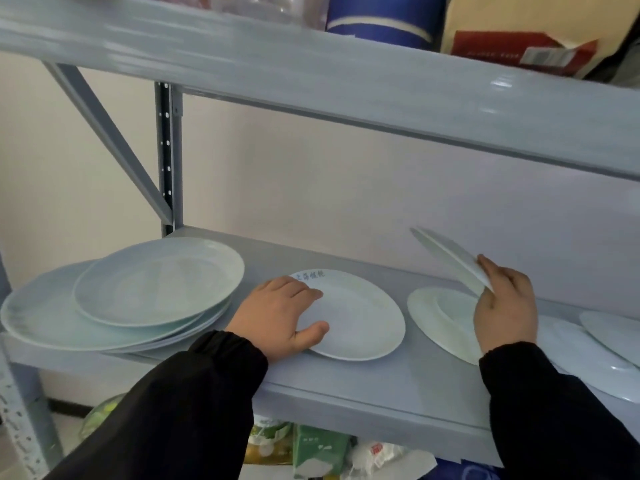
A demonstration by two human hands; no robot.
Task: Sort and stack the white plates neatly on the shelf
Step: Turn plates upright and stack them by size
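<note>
Grey metal shelving against a pale wall holds our work: the middle shelf (381, 386) carries every plate we can see. At its left end sits a stack of large plates (114, 306), already gathered but untidy, the top one shifted right of those beneath. Our left hand (280, 317) rests on the edge of a small plate (356, 317) lying flat mid-shelf, fingers curled over its rim with the thumb pressed against the near edge. Our right hand (505, 306) pinches a tilted plate (453, 258) by its rim, fingers together, held above another flat plate (440, 323). Farther right, two more plates (595, 355) overlap near the shelf's end. We judge the sorting roughly half done: large ones are grouped, while the smaller plates lie loose and unstacked, and the big pile needs squaring. Above, the upper shelf (311, 71) holds a blue roll (377, 19) and a red carton (519, 53); below, we glimpse packaged goods (318, 448), too indistinct to identify.
</note>
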